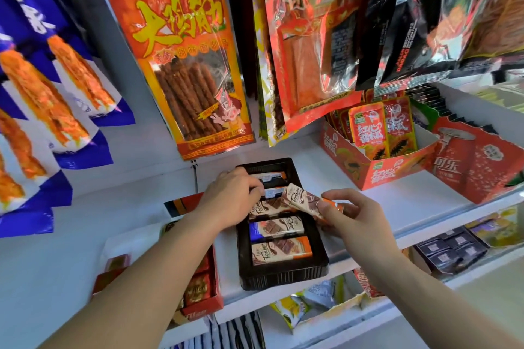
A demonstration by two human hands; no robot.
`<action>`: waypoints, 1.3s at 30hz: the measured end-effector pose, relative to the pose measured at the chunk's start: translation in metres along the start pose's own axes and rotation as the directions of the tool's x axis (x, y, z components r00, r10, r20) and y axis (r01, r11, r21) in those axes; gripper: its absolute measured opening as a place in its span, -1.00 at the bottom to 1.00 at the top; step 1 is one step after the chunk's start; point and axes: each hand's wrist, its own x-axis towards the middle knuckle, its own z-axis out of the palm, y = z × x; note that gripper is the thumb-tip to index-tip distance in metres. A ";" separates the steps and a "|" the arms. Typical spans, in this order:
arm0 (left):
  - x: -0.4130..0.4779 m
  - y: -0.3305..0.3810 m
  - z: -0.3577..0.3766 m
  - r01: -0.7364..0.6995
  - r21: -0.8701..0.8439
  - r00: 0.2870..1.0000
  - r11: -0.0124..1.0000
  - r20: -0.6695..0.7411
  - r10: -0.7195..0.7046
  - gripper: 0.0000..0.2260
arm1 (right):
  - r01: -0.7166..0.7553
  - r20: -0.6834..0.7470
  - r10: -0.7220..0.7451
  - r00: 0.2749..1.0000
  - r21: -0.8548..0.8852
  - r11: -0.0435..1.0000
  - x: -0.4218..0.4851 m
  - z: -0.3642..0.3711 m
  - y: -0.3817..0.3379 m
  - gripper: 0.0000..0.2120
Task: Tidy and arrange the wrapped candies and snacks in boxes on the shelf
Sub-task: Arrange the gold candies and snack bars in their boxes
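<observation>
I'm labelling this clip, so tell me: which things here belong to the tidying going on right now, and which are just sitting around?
In use: dark tray; bars lying in it; wrapped bar pinched by the right hand; left hand resting on the tray's bars.
Just around: hanging snack bags; orange papaya box; red cola box; red box at left.

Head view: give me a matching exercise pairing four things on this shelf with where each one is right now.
Things:
1. right hand
2. fully visible blue-ended bar
3. orange stick-snack bag
4. red pouch box

Places:
A. hanging behind and above the dark tray
B. pinching a wrapped bar over the tray
C. standing on the shelf, right of the tray
D. lying in a tray slot

Pairs: 1-B, 2-D, 3-A, 4-C
</observation>
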 end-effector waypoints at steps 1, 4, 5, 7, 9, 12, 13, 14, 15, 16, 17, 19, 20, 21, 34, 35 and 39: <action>0.000 -0.001 0.001 -0.010 0.007 1.000 1.000 0.011 0.010 -0.75 | -0.003 0.000 0.003 1.000 -0.001 1.000 0.001 0.000 0.001 -0.87; 0.002 -0.002 0.000 -0.016 0.040 0.999 0.999 0.047 0.014 -0.72 | -0.002 -0.003 0.002 1.000 0.005 1.000 0.002 0.001 0.000 -0.88; 0.004 -0.002 -0.001 -0.015 0.038 0.998 0.999 0.059 0.013 -0.72 | -0.002 -0.005 0.002 1.000 0.013 1.000 0.002 0.001 0.000 -0.89; 0.006 -0.003 -0.003 -0.014 0.038 0.997 0.999 0.080 0.011 -0.70 | -0.006 -0.003 0.006 1.000 0.024 1.000 0.002 0.001 0.000 -0.90; 0.006 -0.003 -0.004 -0.019 0.043 0.996 0.999 0.089 0.015 -0.70 | -0.012 -0.001 0.012 1.000 0.034 0.999 0.002 0.001 0.000 -0.89; 0.006 -0.004 -0.003 -0.028 -0.017 0.998 0.999 0.048 0.029 -0.75 | -0.017 0.001 0.017 1.000 0.039 0.999 0.002 0.001 0.000 -0.89; 0.006 -0.005 -0.003 -0.027 -0.069 1.000 0.997 0.001 0.027 -0.78 | -0.015 -0.001 0.015 1.000 0.042 0.999 0.002 0.001 -0.001 -0.90; 0.006 -0.004 -0.004 -0.025 -0.124 0.998 0.992 -0.064 0.017 -0.79 | -0.012 -0.002 0.012 1.000 0.044 0.999 0.002 0.001 -0.001 -0.90; 0.006 -0.005 -0.006 -0.020 -0.163 0.990 0.986 -0.139 -0.003 -0.78 | -0.008 -0.002 0.008 1.000 0.046 0.999 0.001 0.001 -0.001 -0.90; 0.006 -0.006 -0.008 -0.014 -0.179 0.977 0.984 -0.211 -0.025 -0.78 | -0.006 -0.004 0.006 1.000 0.048 0.999 0.001 0.000 -0.002 -0.90; 0.007 -0.007 -0.011 -0.002 -0.182 0.963 0.983 -0.266 -0.047 -0.79 | -0.006 -0.005 0.006 1.000 0.047 0.999 0.001 0.000 -0.002 -0.91; 0.010 -0.010 -0.014 0.030 -0.208 0.944 0.978 -0.316 -0.096 -0.85 | -0.013 -0.002 0.013 1.000 0.045 0.999 0.001 -0.001 -0.001 -0.91; 0.012 -0.010 -0.014 0.050 -0.228 0.939 0.972 -0.322 -0.124 -0.88 | -0.017 0.002 0.017 1.000 0.048 0.999 0.001 -0.001 -0.001 -0.90; 0.013 -0.010 -0.013 0.077 -0.246 0.935 0.966 -0.319 -0.156 -0.92 | -0.021 0.006 0.020 1.000 0.051 0.998 0.001 -0.001 -0.001 -0.90; -0.019 -0.002 -0.019 0.127 -0.102 0.927 0.987 -0.341 -0.154 -0.66 | -0.024 0.008 0.024 1.000 0.030 0.999 0.006 -0.001 -0.012 -0.90; -0.024 -0.001 -0.019 0.115 -0.091 0.925 0.989 -0.354 -0.140 -0.68 | -0.025 0.003 0.025 1.000 0.016 1.000 0.011 0.000 -0.016 -0.87; -0.044 -0.001 -0.012 0.128 0.020 0.952 0.992 -0.282 -0.118 -0.75 | -0.073 0.037 0.073 0.997 0.006 0.997 0.039 0.016 -0.033 -0.73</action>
